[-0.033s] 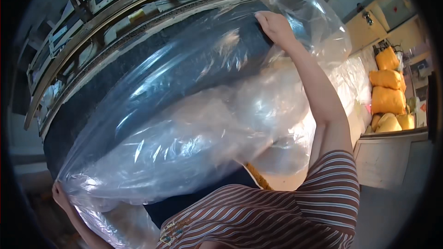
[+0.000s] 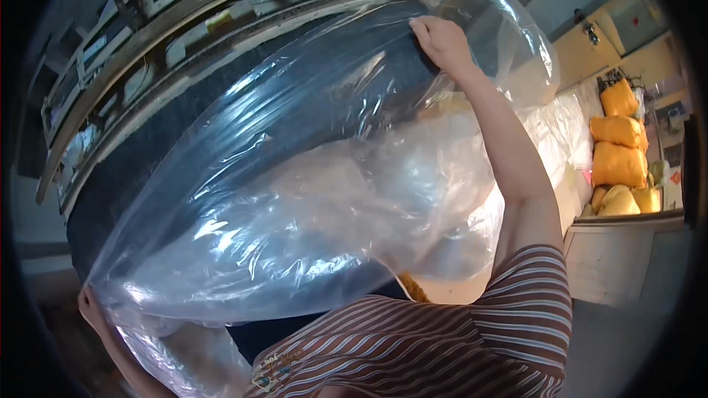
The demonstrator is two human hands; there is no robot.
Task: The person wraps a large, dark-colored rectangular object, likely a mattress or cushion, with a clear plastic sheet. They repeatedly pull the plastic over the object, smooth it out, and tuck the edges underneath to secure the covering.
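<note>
A large clear plastic bag (image 2: 295, 199) billows across the middle of the view, stretched wide between both hands over a dark-topped table (image 2: 147, 147). The right hand (image 2: 441, 43) reaches far and up, fingers curled closed on the bag's upper edge. The left hand (image 2: 90, 308) sits near, low at the left — closed on the bag's lower corner, though the film hides much of its fingers. Striped sleeves (image 2: 479, 339) fill the near edge. Stuffed yellow sacks (image 2: 618, 144) are stacked at the far right, well apart from the bag.

Yellow sacks (image 2: 619, 149) stacked right; dark table (image 2: 147, 169).
</note>
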